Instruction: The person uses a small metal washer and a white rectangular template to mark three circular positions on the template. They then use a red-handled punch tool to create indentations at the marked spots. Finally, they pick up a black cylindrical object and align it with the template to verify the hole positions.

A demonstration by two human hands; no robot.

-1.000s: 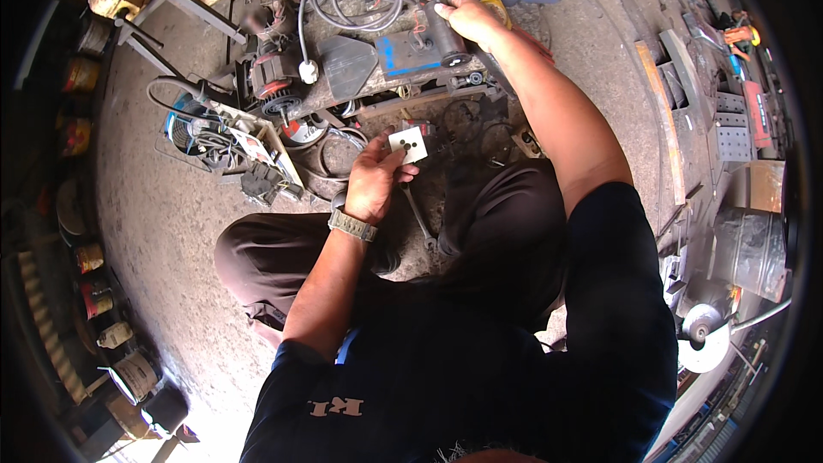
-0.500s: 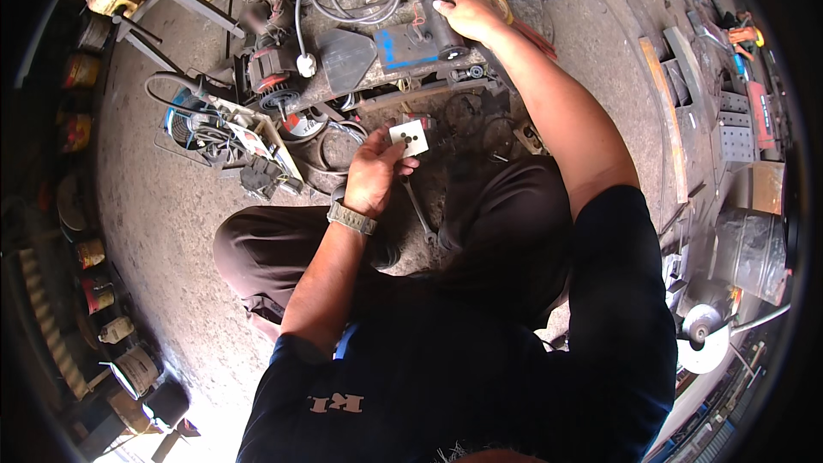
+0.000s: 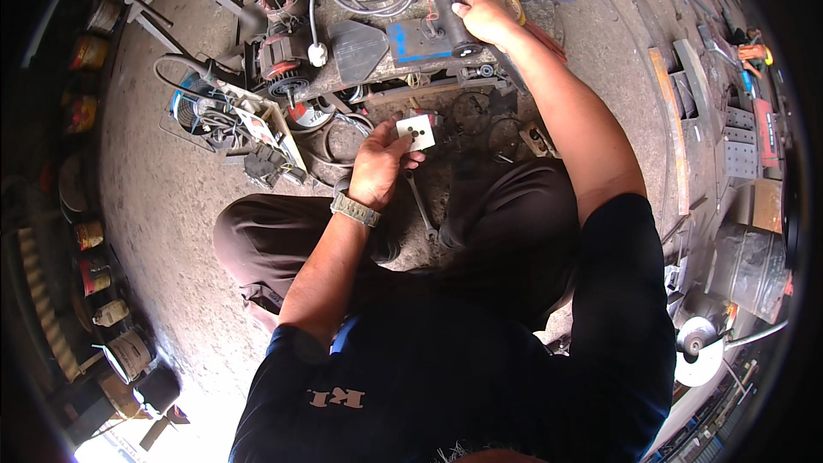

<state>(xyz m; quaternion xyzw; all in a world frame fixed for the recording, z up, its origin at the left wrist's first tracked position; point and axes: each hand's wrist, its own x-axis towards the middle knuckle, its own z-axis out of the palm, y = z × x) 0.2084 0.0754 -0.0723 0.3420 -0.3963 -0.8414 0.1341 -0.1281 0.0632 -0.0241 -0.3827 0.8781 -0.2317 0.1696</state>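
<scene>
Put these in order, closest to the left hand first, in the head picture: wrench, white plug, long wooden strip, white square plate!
From the left hand:
1. White square plate: held in it.
2. Wrench: just below, slightly right.
3. White plug: up and left.
4. Long wooden strip: far over right.

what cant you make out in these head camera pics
- White plate's underside, head view: turned away from the camera; the left hand also covers part of its near corner.
- Right hand's grip on the dark cylinder, head view: most fingers are hidden behind the hand itself.
- Cable heap's far end, head view: cut off by the top edge.
</scene>
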